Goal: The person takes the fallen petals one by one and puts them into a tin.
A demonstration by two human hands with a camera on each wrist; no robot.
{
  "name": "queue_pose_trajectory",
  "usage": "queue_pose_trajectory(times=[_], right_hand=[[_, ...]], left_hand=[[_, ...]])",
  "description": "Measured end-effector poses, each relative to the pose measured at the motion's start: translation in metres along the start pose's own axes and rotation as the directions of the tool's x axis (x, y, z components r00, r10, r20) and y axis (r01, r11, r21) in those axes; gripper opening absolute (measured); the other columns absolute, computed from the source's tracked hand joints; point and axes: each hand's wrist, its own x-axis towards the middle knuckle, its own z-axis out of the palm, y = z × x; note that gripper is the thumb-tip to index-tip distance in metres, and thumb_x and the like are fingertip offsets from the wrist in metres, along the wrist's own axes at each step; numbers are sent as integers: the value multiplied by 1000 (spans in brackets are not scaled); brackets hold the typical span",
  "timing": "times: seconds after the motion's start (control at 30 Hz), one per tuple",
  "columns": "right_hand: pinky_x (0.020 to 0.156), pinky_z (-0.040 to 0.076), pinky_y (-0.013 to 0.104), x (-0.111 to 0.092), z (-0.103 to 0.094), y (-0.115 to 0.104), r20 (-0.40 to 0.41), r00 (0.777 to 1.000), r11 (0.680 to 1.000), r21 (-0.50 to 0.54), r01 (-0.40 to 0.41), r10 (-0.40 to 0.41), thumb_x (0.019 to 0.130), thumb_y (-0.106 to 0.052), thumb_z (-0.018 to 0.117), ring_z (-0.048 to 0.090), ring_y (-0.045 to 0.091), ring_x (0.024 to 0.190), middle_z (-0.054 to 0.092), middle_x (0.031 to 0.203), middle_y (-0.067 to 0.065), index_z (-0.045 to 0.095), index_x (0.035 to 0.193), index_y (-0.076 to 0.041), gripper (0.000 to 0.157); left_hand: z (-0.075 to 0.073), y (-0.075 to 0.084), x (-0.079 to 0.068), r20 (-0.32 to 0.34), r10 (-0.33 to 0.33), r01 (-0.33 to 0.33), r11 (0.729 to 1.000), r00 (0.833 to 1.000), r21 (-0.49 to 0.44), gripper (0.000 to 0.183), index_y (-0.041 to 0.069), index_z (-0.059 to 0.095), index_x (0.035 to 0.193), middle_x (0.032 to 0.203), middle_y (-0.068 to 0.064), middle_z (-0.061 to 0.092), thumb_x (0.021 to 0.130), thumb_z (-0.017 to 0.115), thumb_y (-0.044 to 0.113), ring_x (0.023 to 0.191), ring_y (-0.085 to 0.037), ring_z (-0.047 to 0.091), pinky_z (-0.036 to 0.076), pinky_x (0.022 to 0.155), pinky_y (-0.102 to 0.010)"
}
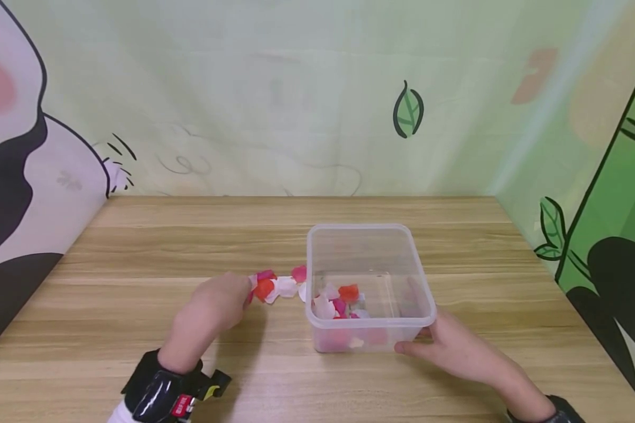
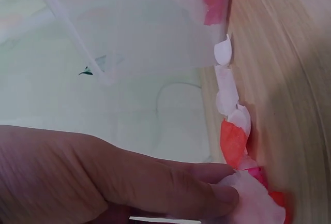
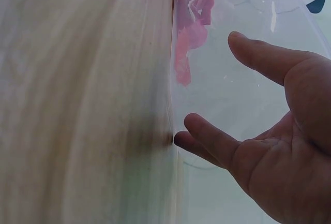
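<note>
A clear plastic box [image 1: 367,322] stands upright on the wood-grained desk [image 1: 465,241], its open top facing up. To the left of the box, the left hand [image 1: 211,308] pinches a pale pink petal-like piece [image 2: 258,203] between thumb and fingers, down close to the desk. Between that hand and the box lies a loose row of similar pieces: an orange piece [image 1: 264,289], a magenta piece [image 1: 266,275], some white pieces [image 1: 286,286] and, just beside the box's left wall, a pink piece [image 1: 299,273]. Within the box, more of them gather toward its left side, among them an orange scrap [image 1: 349,293], a magenta scrap [image 1: 339,306] and a white scrap [image 1: 323,308]. The right hand [image 1: 457,346] is at the box's near right corner, fingers extended and spread apart from the thumb, which lies by the front wall low down; how firmly it presses cannot be told. Behind the box hangs a pale green backdrop [image 1: 243,117] with a printed leaf [image 1: 408,110]. A black band [image 1: 161,390] wraps the left wrist, nearer the viewer than the box.
</note>
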Motion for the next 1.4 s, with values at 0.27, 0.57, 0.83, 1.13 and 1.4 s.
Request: queue_pose_trajectory(times=[0.27,0.57,0.83,1.13,1.4], right_hand=[[94,55,36,0,-1,0,2,1000,1000,7,-4,4,91,-13,80,64,20,115,60,134,13,29,156,-2,83],[93,55,36,1,-2,-2,6,1000,1000,-4,2,-2,91,-12,80,64,19,114,61,132,12,35,152,-3,76],[93,55,35,-1,-2,-2,-5,1000,1000,-14,-14,14,91,-14,81,64,20,115,61,133,12,24,157,-1,88],[94,55,35,0,0,-2,-1,1000,1000,-3,0,0,91,-15,80,63,20,115,61,133,13,26,157,-1,86],[94,54,35,0,-1,-2,1,1000,1000,4,-8,8,91,-14,80,63,20,116,60,134,12,28,156,-2,85]], left_hand=[[-7,3,-3,10,20,-19,999,1000,-33,22,7,58,77,68,-5,52,92,65,-7,60,-18,47,39,54,-29],[-13,4,-3,-80,88,-96,990,993,-100,25,8,58,72,63,1,42,90,65,-9,57,-15,40,33,53,-28],[-12,9,2,-289,173,-206,974,942,-90,31,10,56,67,62,2,44,90,66,-9,57,-14,41,36,51,-27],[-11,19,6,-492,222,-329,934,842,-140,18,2,70,83,73,-2,63,86,66,-15,65,-14,55,51,59,-28],[-10,30,4,-636,259,-428,895,727,-124,12,0,73,91,86,-7,71,85,76,-11,71,-16,64,57,65,-30]])
